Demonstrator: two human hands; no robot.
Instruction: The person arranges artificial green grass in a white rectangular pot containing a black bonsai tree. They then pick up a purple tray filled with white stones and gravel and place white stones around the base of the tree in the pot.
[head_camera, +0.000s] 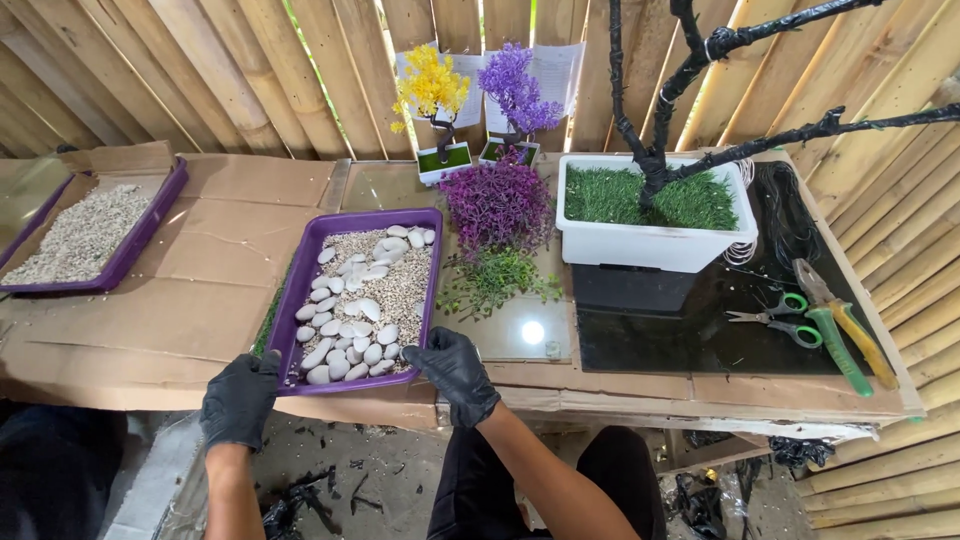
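My gloved left hand (238, 398) and right hand (455, 372) grip the near corners of the purple tray (312, 258), whose long axis runs straight away from me.

Purple tray (300, 290) at the bench's front edge holds white stones (345, 330) on speckled grey gravel (400, 290). Black gloves cover the left hand (238, 398) and right hand (455, 372). Yellow miniature tree (432, 88) and purple miniature tree (515, 88) stand at the back edge; white planter (650, 240), green turf (620, 195).
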